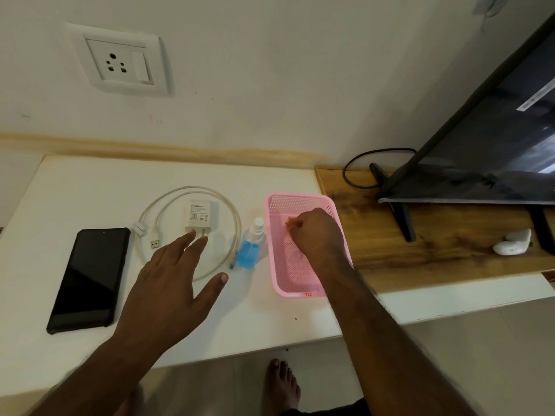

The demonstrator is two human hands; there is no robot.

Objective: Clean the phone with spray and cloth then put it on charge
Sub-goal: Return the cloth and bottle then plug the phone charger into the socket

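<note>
A black phone [90, 276] lies screen up at the left of the white table [75, 187]. A white charger plug [199, 216] lies inside a loop of white cable [237, 223]. A small spray bottle [251, 247] with blue liquid stands beside a pink mesh basket [300, 202]. My right hand [318, 235] is inside the basket, fingers pinched on a small orange-pink cloth [292, 222], mostly hidden. My left hand [177, 283] hovers open, fingers spread, over the cable just below the plug.
A wall socket with a switch [120, 63] sits above the table at the left. A wooden shelf [435, 247] to the right carries a dark screen [495, 139] on black legs, a black cable and a small white object [512, 243]. My bare foot [280, 385] shows below the table edge.
</note>
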